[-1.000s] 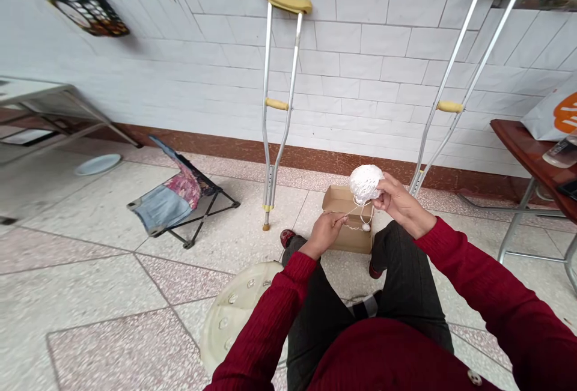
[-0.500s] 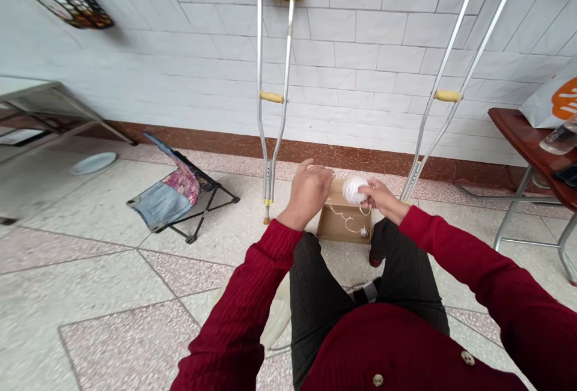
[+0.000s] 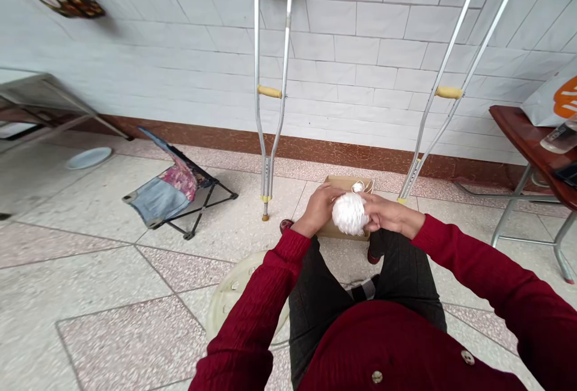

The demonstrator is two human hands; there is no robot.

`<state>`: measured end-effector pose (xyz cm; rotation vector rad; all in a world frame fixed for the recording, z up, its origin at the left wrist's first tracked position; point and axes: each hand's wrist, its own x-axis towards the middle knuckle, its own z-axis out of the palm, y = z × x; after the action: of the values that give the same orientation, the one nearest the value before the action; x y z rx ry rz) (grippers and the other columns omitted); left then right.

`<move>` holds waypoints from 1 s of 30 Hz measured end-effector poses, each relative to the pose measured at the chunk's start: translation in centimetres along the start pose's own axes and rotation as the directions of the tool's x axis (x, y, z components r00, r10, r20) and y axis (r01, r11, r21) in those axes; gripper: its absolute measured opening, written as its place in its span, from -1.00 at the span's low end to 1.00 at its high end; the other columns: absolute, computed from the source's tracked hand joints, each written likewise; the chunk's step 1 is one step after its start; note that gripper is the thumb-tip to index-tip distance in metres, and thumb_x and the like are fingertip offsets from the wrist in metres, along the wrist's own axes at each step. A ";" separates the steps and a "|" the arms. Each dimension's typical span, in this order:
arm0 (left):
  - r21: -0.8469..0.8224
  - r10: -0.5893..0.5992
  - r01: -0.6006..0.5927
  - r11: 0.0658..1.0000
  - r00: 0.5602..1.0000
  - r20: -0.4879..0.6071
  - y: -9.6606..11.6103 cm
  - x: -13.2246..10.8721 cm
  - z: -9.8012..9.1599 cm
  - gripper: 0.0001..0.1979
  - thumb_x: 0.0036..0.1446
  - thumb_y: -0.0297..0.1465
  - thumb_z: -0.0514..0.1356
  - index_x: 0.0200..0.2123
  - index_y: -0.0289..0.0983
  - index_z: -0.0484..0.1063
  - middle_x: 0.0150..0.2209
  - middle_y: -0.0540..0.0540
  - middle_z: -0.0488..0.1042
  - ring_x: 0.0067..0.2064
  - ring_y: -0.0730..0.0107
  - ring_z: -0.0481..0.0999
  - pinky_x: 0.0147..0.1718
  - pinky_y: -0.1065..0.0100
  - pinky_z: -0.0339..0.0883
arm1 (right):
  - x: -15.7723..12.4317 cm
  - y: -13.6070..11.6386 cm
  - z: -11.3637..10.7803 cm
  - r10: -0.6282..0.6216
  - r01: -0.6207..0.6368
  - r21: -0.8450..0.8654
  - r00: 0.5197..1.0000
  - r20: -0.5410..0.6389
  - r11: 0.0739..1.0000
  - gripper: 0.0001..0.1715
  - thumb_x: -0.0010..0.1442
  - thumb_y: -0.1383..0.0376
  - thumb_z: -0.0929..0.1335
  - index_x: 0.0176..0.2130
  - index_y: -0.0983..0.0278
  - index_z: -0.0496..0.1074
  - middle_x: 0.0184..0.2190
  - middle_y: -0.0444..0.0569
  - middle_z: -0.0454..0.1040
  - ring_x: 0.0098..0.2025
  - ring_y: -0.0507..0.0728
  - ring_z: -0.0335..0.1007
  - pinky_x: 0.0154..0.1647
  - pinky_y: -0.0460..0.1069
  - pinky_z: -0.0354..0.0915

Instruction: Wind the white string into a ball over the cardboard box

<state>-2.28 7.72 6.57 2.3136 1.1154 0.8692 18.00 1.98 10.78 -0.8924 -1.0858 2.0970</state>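
A ball of white yarn (image 3: 350, 214) is between my two hands, above a shallow cardboard box (image 3: 339, 182) on the floor. My right hand (image 3: 388, 213) grips the ball from its right side. The fingers of my left hand (image 3: 321, 206) are curled against its upper left side. Inside the box, near its back edge, lies a small white bundle (image 3: 358, 187) with a loop of white strand beside it. The ball and my hands hide much of the box.
Two crutches, left (image 3: 265, 163) and right (image 3: 417, 160), lean on the tiled wall. A folding chair (image 3: 162, 196) stands left, near a plate (image 3: 89, 158). A red-brown table (image 3: 525, 139) is at the right. A pale round stool (image 3: 229, 289) sits by my left leg.
My left hand has come down onto the ball, which my right hand has brought lower and nearer to me. The small white bundle now shows at the back of the box.
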 end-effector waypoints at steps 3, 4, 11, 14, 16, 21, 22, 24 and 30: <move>0.200 0.108 -0.115 0.973 0.993 0.043 0.0 1.0 -1.5 -0.80 0.24 -0.40 0.11 -0.30 -0.25 0.55 -0.26 -0.09 0.61 -0.18 0.30 0.55 0.20 0.07 0.11 | 0.0 2.1 -2.1 0.116 -0.118 -0.156 0.993 -0.021 0.981 -0.52 -0.11 0.31 0.45 -0.17 0.22 0.26 -0.54 -0.25 0.38 -0.67 -0.09 0.18 -0.73 -0.21 0.03; 0.262 0.125 -0.135 0.956 0.991 0.054 0.2 1.3 -2.0 -0.79 0.25 -0.41 0.10 -0.32 -0.25 0.55 -0.28 -0.09 0.61 -0.19 0.30 0.54 0.20 0.06 0.10 | 0.3 2.5 -2.8 0.126 -0.135 -0.219 0.990 -0.057 0.966 -0.52 -0.11 0.30 0.45 -0.17 0.22 0.26 -0.55 -0.25 0.39 -0.69 -0.09 0.19 -0.73 -0.20 0.05; 0.193 -0.035 0.023 0.981 0.998 0.056 3.0 0.6 0.0 -0.69 0.24 -0.38 0.07 -0.48 -0.27 0.52 -0.45 -0.07 0.56 -0.36 0.33 0.48 -0.01 0.21 0.29 | 5.0 1.9 -6.4 -0.270 -0.074 -0.505 0.774 -0.572 0.860 -0.41 -0.19 0.27 0.52 -0.22 0.20 0.20 -0.64 -0.30 0.35 -0.74 -0.05 0.20 -0.77 -0.20 0.04; -0.117 -0.216 0.229 0.966 0.970 0.115 3.5 -0.7 2.1 -0.62 0.26 -0.30 0.03 -0.50 -0.28 0.53 -0.48 -0.02 0.55 -0.42 0.39 0.46 -0.29 0.38 0.31 | 6.3 0.2 -6.1 -0.318 0.089 -0.356 0.677 -0.664 0.930 -0.50 -0.07 0.21 0.46 -0.22 0.20 0.16 -0.64 -0.26 0.36 -0.73 -0.06 0.18 -0.76 -0.20 0.01; -0.257 -0.257 0.280 0.925 0.959 0.120 3.3 -1.5 2.7 -0.61 0.26 -0.27 0.04 -0.50 -0.29 0.54 -0.46 -0.01 0.56 -0.39 0.40 0.47 -0.31 0.41 0.29 | 6.3 -1.1 -5.4 -0.263 0.146 -0.231 0.730 -0.631 0.962 -0.56 -0.03 0.20 0.43 -0.24 0.21 0.16 -0.65 -0.23 0.36 -0.73 -0.06 0.17 -0.76 -0.19 0.01; -0.314 -0.282 0.297 0.902 0.955 0.094 1.5 -3.0 2.9 -0.63 0.22 -0.25 0.08 -0.48 -0.30 0.55 -0.45 -0.02 0.56 -0.36 0.39 0.48 -0.29 0.42 0.29 | 3.4 -4.3 -2.5 -0.260 0.250 -0.074 0.900 -0.350 0.965 -0.61 -0.04 0.22 0.45 -0.27 0.24 0.23 -0.57 -0.19 0.40 -0.66 -0.08 0.22 -0.69 -0.19 0.09; -0.317 -0.284 0.298 0.900 0.954 0.091 1.0 -3.2 3.0 -0.63 0.22 -0.24 0.08 -0.47 -0.30 0.55 -0.44 -0.02 0.57 -0.35 0.38 0.49 -0.27 0.41 0.30 | 2.5 -4.5 -1.9 -0.271 0.265 -0.059 0.917 -0.293 0.962 -0.61 -0.04 0.23 0.45 -0.24 0.24 0.25 -0.54 -0.20 0.40 -0.63 -0.08 0.23 -0.67 -0.19 0.11; -0.331 -0.304 0.311 0.891 0.950 0.074 0.1 -3.2 3.1 -0.64 0.21 -0.23 0.09 -0.47 -0.30 0.55 -0.43 -0.03 0.58 -0.34 0.36 0.50 -0.26 0.40 0.31 | 1.0 -4.2 -0.7 -0.251 0.244 -0.058 0.949 -0.192 0.968 -0.58 -0.03 0.25 0.45 -0.18 0.23 0.27 -0.50 -0.20 0.41 -0.60 -0.08 0.26 -0.66 -0.19 0.14; -0.123 -0.202 0.196 0.973 0.979 -0.030 -0.2 -1.3 0.6 -0.71 0.18 -0.38 0.07 -0.49 -0.27 0.53 -0.44 -0.02 0.56 -0.32 0.34 0.51 -0.23 0.37 0.33 | -0.5 2.1 -0.4 0.048 -0.079 -0.243 0.990 -0.130 0.967 -0.41 -0.04 0.26 0.45 -0.01 0.20 0.27 -0.35 -0.10 0.50 -0.54 0.00 0.42 -0.65 -0.17 0.27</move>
<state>-2.58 6.71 5.53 2.0542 1.2525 0.8863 18.12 0.80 8.98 -1.1741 -1.2874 1.9547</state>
